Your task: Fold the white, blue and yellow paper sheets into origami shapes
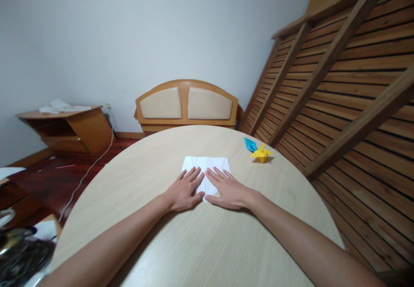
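Note:
A folded white paper (207, 165) lies flat on the round light-wood table (200, 244). My left hand (185, 190) rests palm down on its near left part, fingers spread. My right hand (227, 188) lies flat on its near right part, fingers spread too. The two hands nearly meet at the paper's middle, and its near point shows between them. Neither hand grips anything. Farther right on the table stand a yellow origami figure (261, 153) and a blue origami figure (249, 144), touching each other.
A wooden headboard with two beige pads (186, 104) leans on the wall beyond the table. A slatted wooden frame (339, 84) leans at the right. A low wooden shelf with papers (66, 125) stands at the left, with a white cable (87, 173) on the floor.

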Demonstrator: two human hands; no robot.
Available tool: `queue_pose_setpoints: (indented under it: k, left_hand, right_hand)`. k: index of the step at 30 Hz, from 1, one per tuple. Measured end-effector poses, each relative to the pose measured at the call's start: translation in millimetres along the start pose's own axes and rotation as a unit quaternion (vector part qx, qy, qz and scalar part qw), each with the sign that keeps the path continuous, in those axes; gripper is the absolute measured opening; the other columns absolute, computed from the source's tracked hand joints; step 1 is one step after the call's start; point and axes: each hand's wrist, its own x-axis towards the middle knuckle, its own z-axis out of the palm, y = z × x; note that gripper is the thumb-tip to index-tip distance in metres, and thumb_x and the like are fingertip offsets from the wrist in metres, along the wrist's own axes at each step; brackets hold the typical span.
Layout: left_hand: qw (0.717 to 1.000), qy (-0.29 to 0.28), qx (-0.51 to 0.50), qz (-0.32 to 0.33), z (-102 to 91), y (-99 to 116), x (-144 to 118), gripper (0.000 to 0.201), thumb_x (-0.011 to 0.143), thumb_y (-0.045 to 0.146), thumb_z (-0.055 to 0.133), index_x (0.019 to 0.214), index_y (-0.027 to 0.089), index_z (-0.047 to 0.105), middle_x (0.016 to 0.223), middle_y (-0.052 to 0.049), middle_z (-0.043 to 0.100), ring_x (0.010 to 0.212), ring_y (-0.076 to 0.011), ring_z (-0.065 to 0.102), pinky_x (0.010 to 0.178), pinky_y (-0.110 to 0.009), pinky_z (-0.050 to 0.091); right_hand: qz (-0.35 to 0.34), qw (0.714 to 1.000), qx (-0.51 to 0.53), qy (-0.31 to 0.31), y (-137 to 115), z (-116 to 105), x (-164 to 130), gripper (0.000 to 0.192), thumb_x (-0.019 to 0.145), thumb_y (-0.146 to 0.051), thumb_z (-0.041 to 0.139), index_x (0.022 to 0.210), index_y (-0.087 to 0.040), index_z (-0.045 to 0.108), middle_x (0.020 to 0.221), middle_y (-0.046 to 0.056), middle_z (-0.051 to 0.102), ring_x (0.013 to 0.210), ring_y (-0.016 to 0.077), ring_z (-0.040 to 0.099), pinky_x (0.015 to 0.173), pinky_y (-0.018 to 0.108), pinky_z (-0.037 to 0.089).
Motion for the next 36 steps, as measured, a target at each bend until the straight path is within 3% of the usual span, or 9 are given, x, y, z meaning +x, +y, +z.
queue_pose_setpoints:
  k: [4,7,12,18,21,24,29,32,36]
  left_hand:
    - [1.000,0.008,-0.012,-0.006,-0.5,0,0,0.070,0.096,0.050,0.044,0.155,0.018,0.026,0.161,-0.014,0.023,0.150,-0.0307,0.018,0.119,-0.052,0.017]
    - [0.999,0.044,-0.021,0.001,-2.1,0,0,0.068,0.095,0.046,0.048,0.152,0.014,0.032,0.156,-0.016,0.036,0.146,-0.0310,0.030,0.118,-0.050,0.023]
    - [0.993,0.099,-0.065,0.028,-4.6,-1,0,0.064,0.090,0.038,0.055,0.147,0.012,0.039,0.133,-0.018,0.056,0.122,-0.0305,0.054,0.107,-0.046,0.040]
    - [0.979,0.140,-0.145,0.003,-7.0,-4,1,0.057,0.087,0.031,0.058,0.140,0.014,0.044,0.123,-0.015,0.057,0.113,-0.0286,0.056,0.101,-0.045,0.046]
    - [0.971,0.155,-0.183,-0.006,-7.8,-7,2,0.056,0.085,0.027,0.059,0.138,0.017,0.045,0.120,-0.013,0.058,0.110,-0.0271,0.058,0.099,-0.044,0.047]
    - [0.962,0.144,-0.230,-0.024,-9.2,-9,2,0.058,0.084,0.028,0.061,0.138,0.017,0.044,0.124,-0.012,0.058,0.106,-0.0261,0.060,0.093,-0.042,0.050]
    - [0.937,0.149,-0.315,-0.038,-14.1,-15,1,0.060,0.083,0.031,0.066,0.138,0.018,0.044,0.133,-0.015,0.055,0.116,-0.0269,0.056,0.104,-0.045,0.043]
    - [0.913,0.154,-0.376,-0.033,-16.5,-20,2,0.065,0.081,0.031,0.071,0.139,0.020,0.043,0.129,-0.013,0.058,0.114,-0.0254,0.058,0.104,-0.046,0.043]
    - [0.881,0.144,-0.449,-0.042,-19.5,-25,4,0.076,0.077,0.030,0.076,0.143,0.021,0.040,0.106,-0.009,0.066,0.097,-0.0225,0.064,0.091,-0.043,0.051]
  right_hand:
    - [-0.004,1.000,0.007,0.006,3,0,0,0.089,0.089,-0.070,0.046,0.157,-0.018,0.023,0.163,0.013,0.017,0.150,0.0345,0.012,0.121,0.053,0.009]
    - [-0.024,0.999,0.019,0.009,9,-4,0,0.093,0.086,-0.071,0.051,0.156,-0.017,0.025,0.162,0.014,0.022,0.150,0.0350,0.016,0.120,0.053,0.013]
    - [-0.070,0.994,0.061,0.049,21,-15,-3,0.096,0.079,-0.059,0.068,0.156,-0.018,0.027,0.158,0.015,0.034,0.143,0.0324,0.034,0.117,0.048,0.027]
    - [-0.055,0.987,0.128,0.078,31,-18,-3,0.097,0.074,-0.044,0.078,0.155,-0.021,0.029,0.149,0.017,0.046,0.133,0.0318,0.048,0.108,0.046,0.038]
    - [-0.040,0.981,0.168,0.084,35,-17,-1,0.095,0.071,-0.036,0.080,0.152,-0.022,0.033,0.133,0.015,0.060,0.121,0.0301,0.057,0.099,0.043,0.045]
    - [-0.027,0.971,0.213,0.104,39,-20,0,0.085,0.071,-0.032,0.080,0.146,-0.021,0.043,0.116,0.010,0.066,0.107,0.0262,0.062,0.090,0.038,0.049]
    - [-0.017,0.952,0.282,0.119,39,-30,-2,0.036,0.074,-0.028,0.075,0.107,-0.018,0.066,0.092,0.003,0.067,0.079,0.0178,0.061,0.071,0.029,0.047]
    - [-0.008,0.927,0.344,0.148,41,-34,-2,0.032,0.072,-0.030,0.076,0.097,-0.017,0.062,0.084,0.000,0.064,0.073,0.0158,0.059,0.065,0.027,0.045]
    - [-0.010,0.896,0.391,0.210,46,-37,-1,0.039,0.068,-0.033,0.080,0.097,-0.018,0.058,0.087,0.001,0.065,0.075,0.0161,0.062,0.067,0.028,0.049]
